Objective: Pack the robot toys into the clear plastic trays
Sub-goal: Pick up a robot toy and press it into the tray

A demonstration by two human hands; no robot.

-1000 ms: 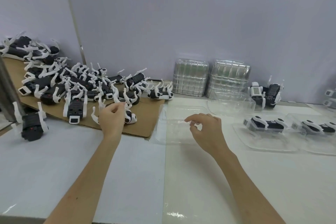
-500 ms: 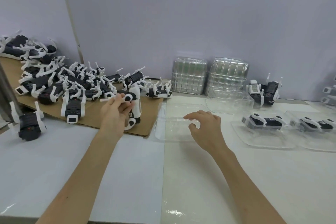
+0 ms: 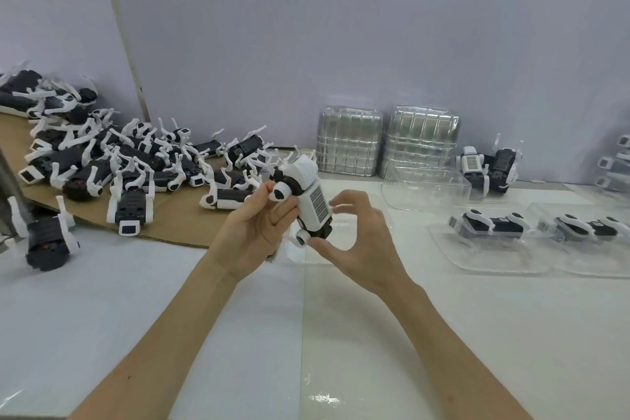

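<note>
My left hand (image 3: pixel 255 232) grips a white and black robot toy (image 3: pixel 308 194) and holds it up above an empty clear tray (image 3: pixel 303 254) at the table's middle. My right hand (image 3: pixel 354 235) pinches the same toy from the right, thumb at its lower end and fingers on its side. A heap of robot toys (image 3: pixel 136 164) lies on brown cardboard (image 3: pixel 184 215) at the left. Two filled clear trays (image 3: pixel 491 249) (image 3: pixel 593 249) sit at the right, each with a toy inside.
Two stacks of clear trays (image 3: pixel 347 143) (image 3: pixel 422 140) stand against the back wall, with a loose clear tray (image 3: pixel 426 187) in front. Two toys (image 3: pixel 491 170) stand at the back right. A single toy (image 3: pixel 47 235) lies at the left edge.
My left hand lifted one toy off the cardboard and carried it right, over the empty tray. My right hand rose from the tray and took hold of the toy.
</note>
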